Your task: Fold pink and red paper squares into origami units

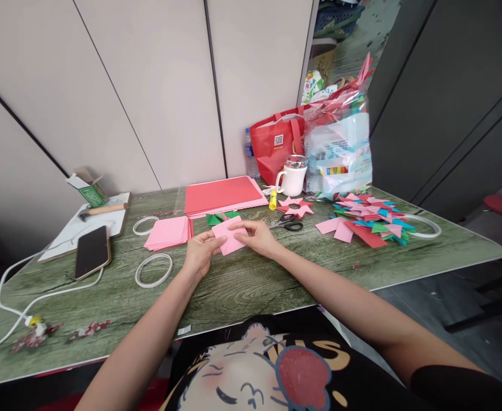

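Both hands meet over a small pink paper square (229,236) lying on the green wood-grain table (242,285). My left hand (201,252) pinches the sheet's near left edge. My right hand (257,235) presses fingertips on its upper right part, as if holding down a fold. A stack of pink paper squares (168,233) lies just left of my left hand. Black-handled scissors (288,224) rest right of my right hand.
Red and pink sheets (225,196) lie behind, with a yellow glue stick (273,199), pink paper stars (296,206) and a white mug (292,177). Folded coloured pieces (368,220) pile at right. A phone (91,251), tape rings (153,269) and cable (32,299) lie at left. Bags (338,142) stand behind.
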`<state>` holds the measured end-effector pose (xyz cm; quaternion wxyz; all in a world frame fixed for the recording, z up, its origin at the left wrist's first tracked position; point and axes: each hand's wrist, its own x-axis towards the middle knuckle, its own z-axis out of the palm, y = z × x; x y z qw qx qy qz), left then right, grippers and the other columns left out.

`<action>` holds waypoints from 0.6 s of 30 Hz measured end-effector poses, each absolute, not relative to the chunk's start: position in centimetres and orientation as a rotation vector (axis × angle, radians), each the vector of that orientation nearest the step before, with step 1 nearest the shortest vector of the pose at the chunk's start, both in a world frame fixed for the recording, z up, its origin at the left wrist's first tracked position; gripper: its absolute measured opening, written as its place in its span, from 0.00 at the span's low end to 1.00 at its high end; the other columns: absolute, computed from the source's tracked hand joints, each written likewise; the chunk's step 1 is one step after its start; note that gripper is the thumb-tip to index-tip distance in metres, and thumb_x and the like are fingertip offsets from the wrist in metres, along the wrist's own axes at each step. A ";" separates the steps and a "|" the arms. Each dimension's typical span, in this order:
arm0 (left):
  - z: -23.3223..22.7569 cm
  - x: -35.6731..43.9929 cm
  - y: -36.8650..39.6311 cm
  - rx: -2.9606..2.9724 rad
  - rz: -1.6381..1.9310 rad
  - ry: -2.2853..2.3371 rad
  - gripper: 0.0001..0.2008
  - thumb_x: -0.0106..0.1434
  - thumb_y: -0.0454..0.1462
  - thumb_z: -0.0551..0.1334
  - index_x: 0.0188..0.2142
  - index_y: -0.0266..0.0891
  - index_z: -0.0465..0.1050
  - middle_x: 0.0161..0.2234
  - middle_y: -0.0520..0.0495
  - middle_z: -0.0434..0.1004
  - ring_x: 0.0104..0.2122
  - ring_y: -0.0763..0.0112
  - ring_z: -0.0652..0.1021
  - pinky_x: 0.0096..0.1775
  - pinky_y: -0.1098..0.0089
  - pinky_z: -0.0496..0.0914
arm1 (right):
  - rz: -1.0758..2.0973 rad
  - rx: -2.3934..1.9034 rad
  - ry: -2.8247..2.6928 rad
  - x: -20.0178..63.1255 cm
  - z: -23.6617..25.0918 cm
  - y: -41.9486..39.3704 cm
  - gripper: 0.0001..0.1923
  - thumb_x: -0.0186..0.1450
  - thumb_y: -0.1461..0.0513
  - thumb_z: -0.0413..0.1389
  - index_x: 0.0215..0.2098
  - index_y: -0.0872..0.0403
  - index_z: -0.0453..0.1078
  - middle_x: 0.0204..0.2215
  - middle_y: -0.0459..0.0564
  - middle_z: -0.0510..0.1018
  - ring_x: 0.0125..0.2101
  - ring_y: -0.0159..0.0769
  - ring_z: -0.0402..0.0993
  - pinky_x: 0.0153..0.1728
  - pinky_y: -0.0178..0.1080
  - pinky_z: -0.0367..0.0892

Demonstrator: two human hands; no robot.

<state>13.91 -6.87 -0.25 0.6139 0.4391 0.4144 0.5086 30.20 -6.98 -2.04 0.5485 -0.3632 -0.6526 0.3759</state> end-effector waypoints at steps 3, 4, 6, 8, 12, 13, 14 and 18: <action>-0.3 13.9 -6.8 0.995 1.169 0.970 0.19 0.31 0.33 0.73 0.25 0.31 0.72 0.23 0.45 0.78 0.24 0.67 0.77 0.31 0.66 0.72 | 0.938 -0.849 -1.516 30.1 -2.1 -7.0 0.12 0.52 0.65 0.55 0.36 0.56 0.73 0.35 0.50 0.77 0.33 0.34 0.72 0.34 0.35 0.65; -0.3 13.9 -6.8 0.991 1.169 0.975 0.18 0.31 0.33 0.73 0.25 0.31 0.71 0.23 0.45 0.78 0.23 0.68 0.77 0.31 0.66 0.72 | 0.951 -0.846 -1.511 30.1 -2.0 -7.0 0.12 0.52 0.65 0.55 0.35 0.56 0.73 0.35 0.49 0.77 0.32 0.34 0.72 0.33 0.35 0.65; -0.3 14.0 -6.8 0.980 1.172 0.977 0.18 0.30 0.33 0.73 0.23 0.31 0.71 0.22 0.46 0.77 0.23 0.70 0.76 0.30 0.68 0.72 | 0.965 -0.841 -1.505 30.1 -2.0 -7.1 0.12 0.52 0.65 0.56 0.35 0.56 0.73 0.34 0.49 0.77 0.32 0.33 0.72 0.32 0.34 0.65; -0.3 14.0 -6.8 0.964 1.180 0.973 0.18 0.30 0.32 0.73 0.22 0.31 0.70 0.21 0.48 0.77 0.22 0.71 0.76 0.29 0.69 0.72 | 0.960 -0.836 -1.506 30.2 -1.9 -7.1 0.12 0.51 0.65 0.56 0.35 0.57 0.73 0.34 0.49 0.77 0.33 0.34 0.72 0.33 0.34 0.65; -0.3 14.0 -6.9 0.946 1.193 0.967 0.18 0.30 0.32 0.73 0.22 0.31 0.70 0.21 0.48 0.77 0.22 0.72 0.76 0.28 0.71 0.71 | 0.949 -0.827 -1.511 30.2 -1.8 -7.1 0.12 0.51 0.64 0.56 0.35 0.56 0.73 0.35 0.49 0.77 0.34 0.34 0.72 0.34 0.35 0.65; -0.3 14.1 -6.9 0.943 1.194 0.969 0.18 0.30 0.32 0.72 0.22 0.31 0.70 0.21 0.48 0.77 0.22 0.72 0.76 0.28 0.71 0.71 | 0.950 -0.825 -1.513 30.1 -1.9 -7.1 0.12 0.52 0.64 0.56 0.35 0.56 0.73 0.35 0.49 0.77 0.34 0.34 0.72 0.34 0.35 0.65; -0.3 14.1 -6.9 0.941 1.197 0.972 0.18 0.30 0.32 0.72 0.22 0.31 0.70 0.21 0.48 0.77 0.22 0.72 0.76 0.28 0.71 0.71 | 0.946 -0.823 -1.515 30.1 -1.9 -7.1 0.12 0.52 0.64 0.56 0.35 0.56 0.73 0.34 0.49 0.77 0.34 0.34 0.72 0.34 0.35 0.65; -0.4 14.1 -6.9 0.937 1.208 0.982 0.18 0.29 0.32 0.73 0.22 0.31 0.69 0.21 0.48 0.76 0.21 0.72 0.76 0.28 0.71 0.71 | 0.896 -0.825 -1.542 30.1 -2.0 -7.1 0.11 0.52 0.65 0.56 0.34 0.56 0.73 0.35 0.49 0.77 0.35 0.35 0.72 0.37 0.36 0.65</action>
